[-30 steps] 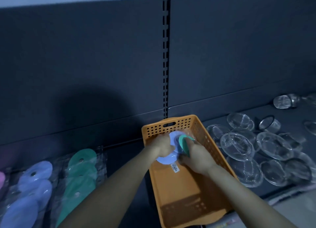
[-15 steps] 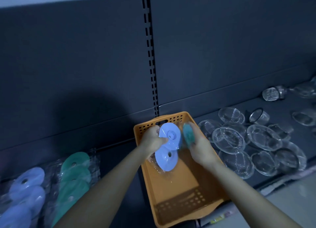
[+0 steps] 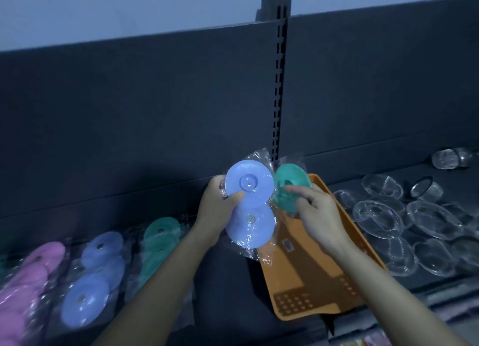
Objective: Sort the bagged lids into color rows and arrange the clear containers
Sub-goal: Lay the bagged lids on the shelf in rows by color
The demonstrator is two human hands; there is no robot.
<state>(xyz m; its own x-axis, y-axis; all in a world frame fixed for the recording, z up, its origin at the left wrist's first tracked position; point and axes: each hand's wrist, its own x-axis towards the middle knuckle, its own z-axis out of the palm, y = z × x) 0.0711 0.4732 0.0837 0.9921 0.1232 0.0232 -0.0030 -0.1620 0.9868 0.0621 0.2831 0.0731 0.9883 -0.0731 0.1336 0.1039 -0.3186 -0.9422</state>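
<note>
The left hand [image 3: 220,205] curls its fingers round a blue lid bag [image 3: 250,190] of 2 lids, with the thumb pressed on the upper lid. The right hand [image 3: 317,212] pinches a green lid bag [image 3: 291,179], just beside at 3 o'clock. Below both stands an orange basket [image 3: 305,268]. On the dark shelf [image 3: 233,294], clear containers [image 3: 383,216] lie at 3 o'clock. The pink row [image 3: 31,275], blue row [image 3: 96,273] and green row [image 3: 160,239] lie at 8 o'clock.

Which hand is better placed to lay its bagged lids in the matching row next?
Probably left. The left hand grips the blue lids and is nearer the blue row; the right hand, with the green lid, would cross over it.
</note>
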